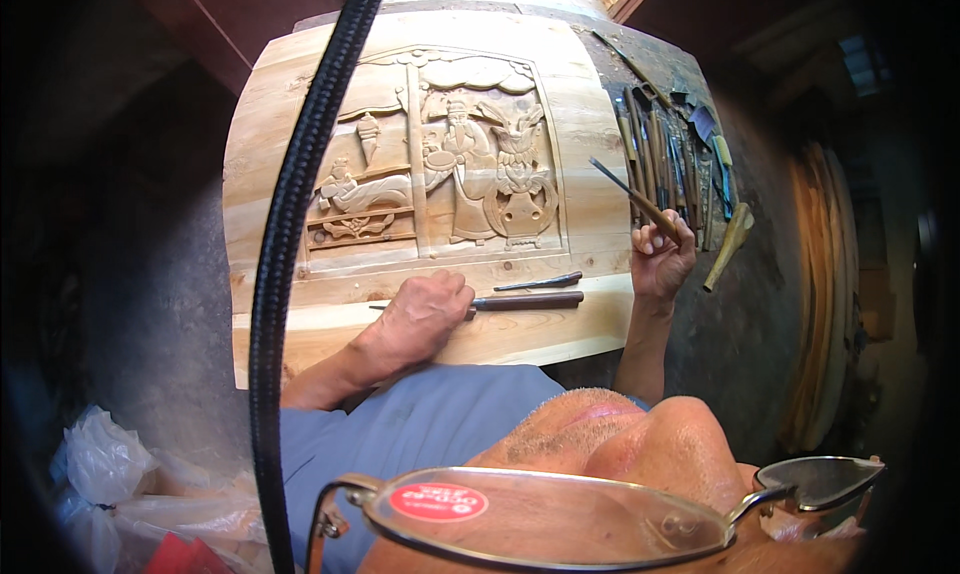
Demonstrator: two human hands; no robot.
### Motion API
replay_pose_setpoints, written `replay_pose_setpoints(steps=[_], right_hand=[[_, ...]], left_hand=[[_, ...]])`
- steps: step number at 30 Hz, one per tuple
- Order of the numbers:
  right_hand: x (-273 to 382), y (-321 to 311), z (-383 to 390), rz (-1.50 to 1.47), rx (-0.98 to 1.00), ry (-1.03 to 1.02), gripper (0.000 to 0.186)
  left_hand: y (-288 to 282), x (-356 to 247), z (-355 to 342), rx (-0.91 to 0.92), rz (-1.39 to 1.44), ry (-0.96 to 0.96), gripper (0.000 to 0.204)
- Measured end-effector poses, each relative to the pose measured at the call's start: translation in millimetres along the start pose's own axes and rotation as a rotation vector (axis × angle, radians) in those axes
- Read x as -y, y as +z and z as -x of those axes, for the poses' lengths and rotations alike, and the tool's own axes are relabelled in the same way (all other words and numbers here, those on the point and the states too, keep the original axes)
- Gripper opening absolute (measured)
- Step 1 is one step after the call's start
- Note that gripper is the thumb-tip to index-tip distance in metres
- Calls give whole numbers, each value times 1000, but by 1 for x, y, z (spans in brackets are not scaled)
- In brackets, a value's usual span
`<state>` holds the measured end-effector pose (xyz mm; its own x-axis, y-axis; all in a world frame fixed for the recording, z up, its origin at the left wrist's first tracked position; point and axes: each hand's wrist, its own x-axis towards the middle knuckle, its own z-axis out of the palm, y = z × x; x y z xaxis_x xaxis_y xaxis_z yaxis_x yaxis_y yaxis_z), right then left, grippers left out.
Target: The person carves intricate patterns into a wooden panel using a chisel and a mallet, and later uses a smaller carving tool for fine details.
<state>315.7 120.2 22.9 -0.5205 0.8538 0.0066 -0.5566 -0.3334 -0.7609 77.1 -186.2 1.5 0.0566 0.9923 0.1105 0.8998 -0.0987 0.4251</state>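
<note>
A wooden panel (258, 194) with carved figures in relief (460, 174) lies before me. My left hand (418, 316) is closed over a long dark-handled chisel (535, 301) lying along the panel's near edge, and a smaller dark-handled tool (540, 281) lies just above it. My right hand (662, 256) is raised at the panel's right edge, fingers wrapped round a wooden-handled chisel (640, 199) whose slim blade points up and to the left.
A row of carving tools (660, 144) and a yellow wooden piece (728, 246) lie at right. A black braided cord (292, 224) crosses the left view. Boards (810, 294) stand at far right, plastic bags (110, 454) at lower left. Eyeglasses (540, 529) cross the lower edge.
</note>
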Motion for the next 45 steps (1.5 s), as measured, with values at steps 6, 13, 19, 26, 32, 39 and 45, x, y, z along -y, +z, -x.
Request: replay_pose_setpoints(steps=[6,13,19,26,32,39,45], right_hand=[[-15,-6,-4,-95,176,77,60],[-11,-6,17,275,189,-62,42],[-29,18,48,744,194,-222,27],[-29,32,50,1163,502,-445,36],[-36,30,34,1267,669,-583,43],[-42,33,13,1328,757,-558,43],[-47,38,14,1352,739,-451,46]], left_hand=[[-7,8,8,-3,70,-90,21],[-17,-9,-20,-129,117,78,51],[7,-9,-80,-322,296,231,80],[40,27,-124,-476,432,324,58],[44,36,-131,-492,435,330,35],[50,39,-133,-451,482,306,47],[51,38,-133,-415,451,239,46]])
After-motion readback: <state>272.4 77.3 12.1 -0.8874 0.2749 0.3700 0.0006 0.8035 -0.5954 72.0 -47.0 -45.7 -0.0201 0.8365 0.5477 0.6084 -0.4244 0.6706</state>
